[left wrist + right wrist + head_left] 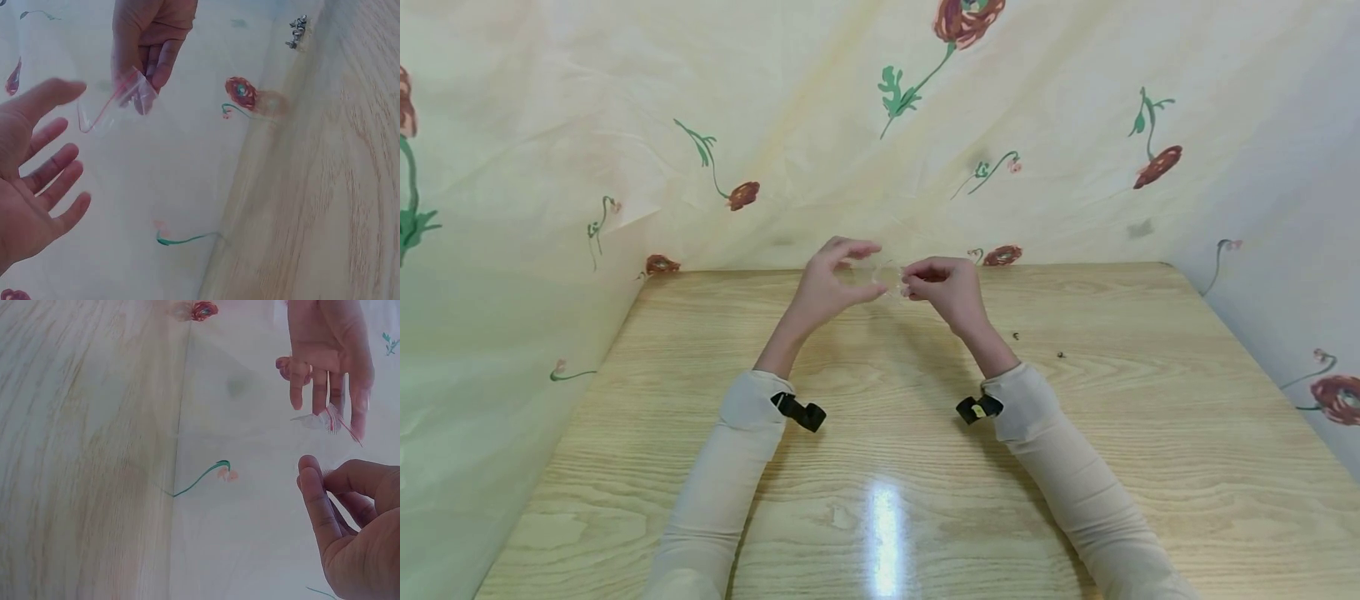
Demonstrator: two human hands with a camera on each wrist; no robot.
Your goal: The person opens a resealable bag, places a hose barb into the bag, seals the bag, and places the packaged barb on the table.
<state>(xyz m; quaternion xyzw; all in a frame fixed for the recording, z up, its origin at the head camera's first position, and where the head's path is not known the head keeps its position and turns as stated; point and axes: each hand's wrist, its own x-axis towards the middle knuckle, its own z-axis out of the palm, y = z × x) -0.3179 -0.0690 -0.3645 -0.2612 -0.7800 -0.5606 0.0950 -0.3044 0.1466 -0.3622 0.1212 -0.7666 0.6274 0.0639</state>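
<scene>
Clear bag (112, 115), red strip (114, 98) along edge, raised above bench (880, 417). Right hand (951, 292) pinches film; left hand (831, 279) spread alongside, contact unclear. Light fingertip grip, opposite edge steadied, should spare thin film creasing.

tabletop booth (497, 317) (flowered sheeting (820, 108), wooden table (880, 442))

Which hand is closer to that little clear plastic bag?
The right hand: it pinches the clear bag. The left hand is on the bag's left, fingers spread; I can't tell if it touches.
</scene>
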